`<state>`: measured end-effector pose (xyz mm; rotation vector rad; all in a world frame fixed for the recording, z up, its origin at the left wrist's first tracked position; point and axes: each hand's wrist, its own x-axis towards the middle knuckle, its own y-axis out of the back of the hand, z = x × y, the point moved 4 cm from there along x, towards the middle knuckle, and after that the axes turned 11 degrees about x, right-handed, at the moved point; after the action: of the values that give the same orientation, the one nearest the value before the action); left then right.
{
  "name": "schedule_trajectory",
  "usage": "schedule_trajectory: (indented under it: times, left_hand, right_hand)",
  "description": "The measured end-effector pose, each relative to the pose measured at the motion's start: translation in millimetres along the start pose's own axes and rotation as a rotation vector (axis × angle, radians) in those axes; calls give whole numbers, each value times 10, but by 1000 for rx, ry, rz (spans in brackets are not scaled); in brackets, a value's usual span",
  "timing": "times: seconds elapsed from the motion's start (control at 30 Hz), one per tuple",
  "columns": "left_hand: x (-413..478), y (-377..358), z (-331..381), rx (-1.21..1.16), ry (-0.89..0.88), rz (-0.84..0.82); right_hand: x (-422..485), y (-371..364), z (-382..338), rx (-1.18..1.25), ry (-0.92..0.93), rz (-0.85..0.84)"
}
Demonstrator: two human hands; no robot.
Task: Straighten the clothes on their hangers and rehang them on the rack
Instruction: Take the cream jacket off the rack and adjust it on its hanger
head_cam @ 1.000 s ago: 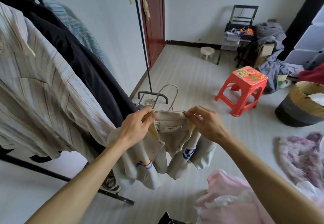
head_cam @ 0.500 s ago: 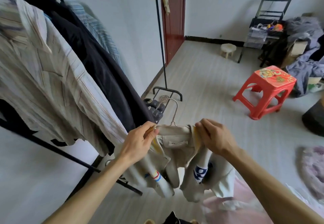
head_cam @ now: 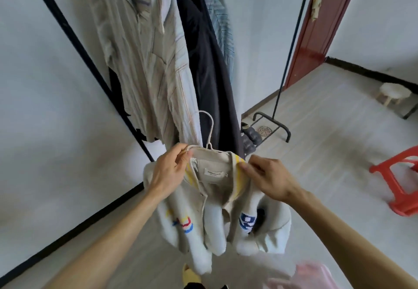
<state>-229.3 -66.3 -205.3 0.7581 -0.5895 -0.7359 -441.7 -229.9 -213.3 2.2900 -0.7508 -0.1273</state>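
Rack [head_cam: 78, 46] slants up at left, its striped shirt [head_cam: 147, 62] hanging just behind; open floor [head_cam: 328, 153] lies right. Below, cream jacket [head_cam: 217, 198] on its hanger [head_cam: 211, 128]: left hand [head_cam: 168, 171] pinches the shoulder, right hand [head_cam: 271, 180] the collar edge.

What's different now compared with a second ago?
The cream jacket on its hanger has been carried up toward the rack. The hook now sits in front of the hanging striped shirt and dark garment, not over the floor. Unchanged: the left hand and right hand still pinch the collar on either side, and the hanger is not yet hooked on.
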Motion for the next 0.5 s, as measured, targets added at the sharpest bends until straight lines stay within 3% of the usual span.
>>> schedule_trajectory:
  times: [0.1,0.2,0.3,0.5]
  left_hand:
    - [136,322,-27,16,6,126]
    - [329,673,16,13,-4,215]
    - [619,960,25,3,62,285]
    - [1263,1589,212,14,72,107]
  right_hand:
    - [240,18,-397,115,-6,-163]
    - [473,106,-881,397,-18,-338]
    - [736,251,-1315,581,-15,-408]
    - [1220,511,-2162,871,-9,-404]
